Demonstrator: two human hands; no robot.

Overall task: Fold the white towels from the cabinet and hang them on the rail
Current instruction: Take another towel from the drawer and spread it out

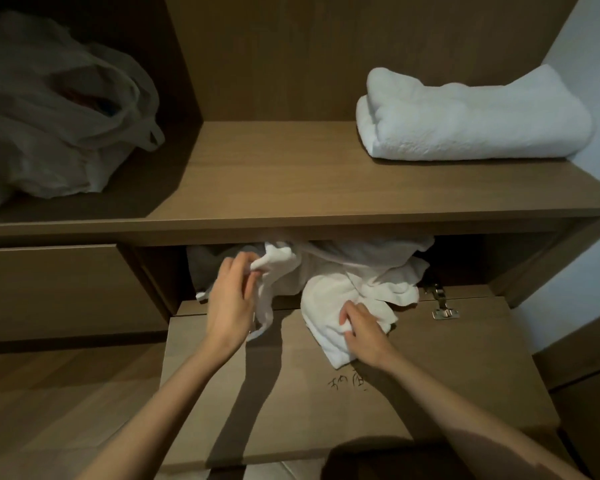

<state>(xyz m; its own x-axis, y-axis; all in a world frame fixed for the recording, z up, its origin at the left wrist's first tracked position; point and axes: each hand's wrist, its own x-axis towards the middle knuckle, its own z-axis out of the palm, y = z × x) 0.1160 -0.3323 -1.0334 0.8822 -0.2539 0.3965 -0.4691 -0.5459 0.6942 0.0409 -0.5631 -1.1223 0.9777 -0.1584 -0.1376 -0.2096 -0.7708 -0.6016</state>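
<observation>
A heap of crumpled white towels (347, 271) spills out of the low cabinet compartment onto its folded-down door (447, 358). My left hand (231, 299) pinches a fold of white towel at the heap's left side, and a loose strip hangs down below it. My right hand (362, 332) grips the lower part of the towel that drapes over the door. A folded white towel (471, 116) lies on the shelf above, at the right. No rail is in view.
A wooden shelf (274, 181) runs across above the compartment. A translucent plastic bag (56, 109) fills the shelf's left bay. A metal hinge (442, 304) sits at the door's right. A closed drawer front (56, 289) is at the left, wooden floor below.
</observation>
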